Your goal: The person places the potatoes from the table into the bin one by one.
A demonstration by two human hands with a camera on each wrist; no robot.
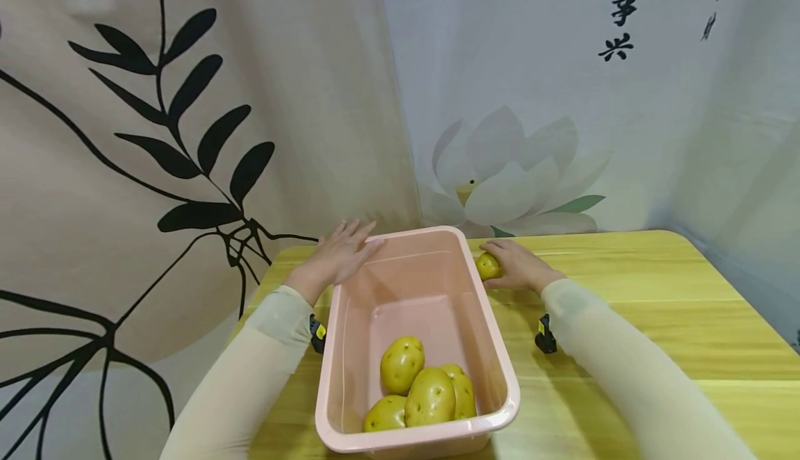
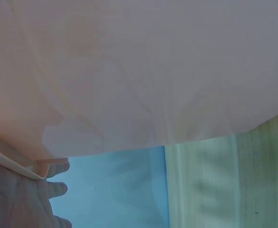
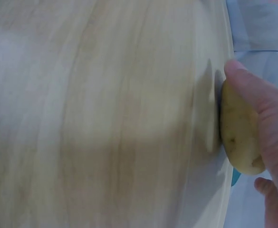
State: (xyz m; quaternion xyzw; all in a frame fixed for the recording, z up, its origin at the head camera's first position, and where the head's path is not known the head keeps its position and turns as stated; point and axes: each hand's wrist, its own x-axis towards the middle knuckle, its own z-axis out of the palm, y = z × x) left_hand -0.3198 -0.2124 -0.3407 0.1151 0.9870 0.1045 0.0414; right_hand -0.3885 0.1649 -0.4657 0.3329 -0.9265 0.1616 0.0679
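A pink plastic basin [image 1: 415, 439] stands on the table with several yellow-skinned potatoes [image 1: 430, 397] gathered at its near end. My left hand [image 1: 337, 255] rests on the rim at the far left corner, its fingers stretched out past the edge. In the left wrist view the basin's wall [image 2: 143, 80] fills most of the picture, with part of the left hand [image 2: 20, 199] at the lower left. Outside the basin, by its far right side, my right hand [image 1: 517, 265] grips another potato [image 1: 488, 266]. The right wrist view shows this potato [image 3: 241, 130] between thumb and fingers, close to the table.
The wood-grain table [image 1: 625, 321] extends right of the basin. A light curtain [image 1: 325, 99] printed with black leaves hangs behind and to the left. Another cloth panel with a lotus print [image 1: 519, 175] hangs behind the table's far edge.
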